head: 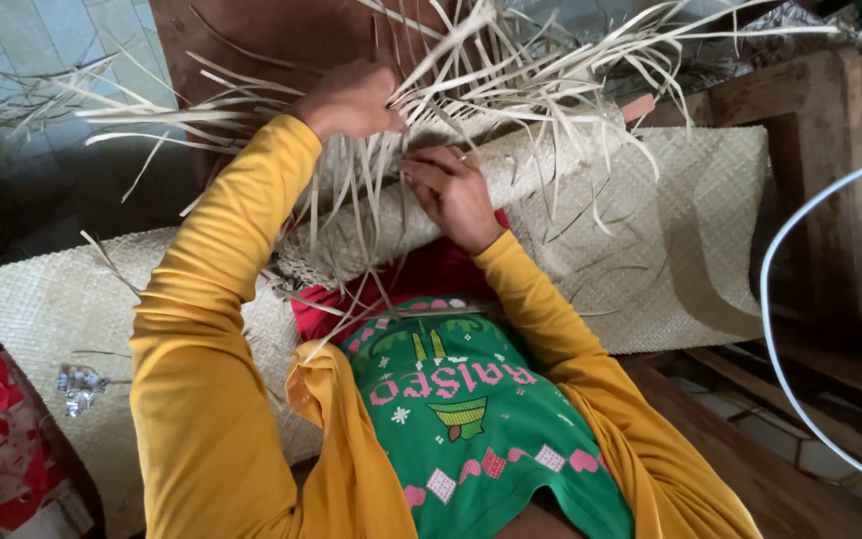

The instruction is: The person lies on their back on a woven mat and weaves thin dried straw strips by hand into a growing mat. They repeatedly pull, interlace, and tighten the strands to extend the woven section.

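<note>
Left hand (351, 98) raised, grip closed around bunch of loose strips (511, 70) fanning upward. Right hand (454, 195) pressed on rolled edge of woven mat (670, 220), fingers curled, pinching strips there. Mat draped across lap, spreading both sides. Crumpled foil wrapper (80, 387) lying on mat's left part. Wooden bench (820, 150) behind.

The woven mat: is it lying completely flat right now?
No, the woven mat is partly rolled up across the person's lap, with the left hand and right hand among its loose strips.
</note>
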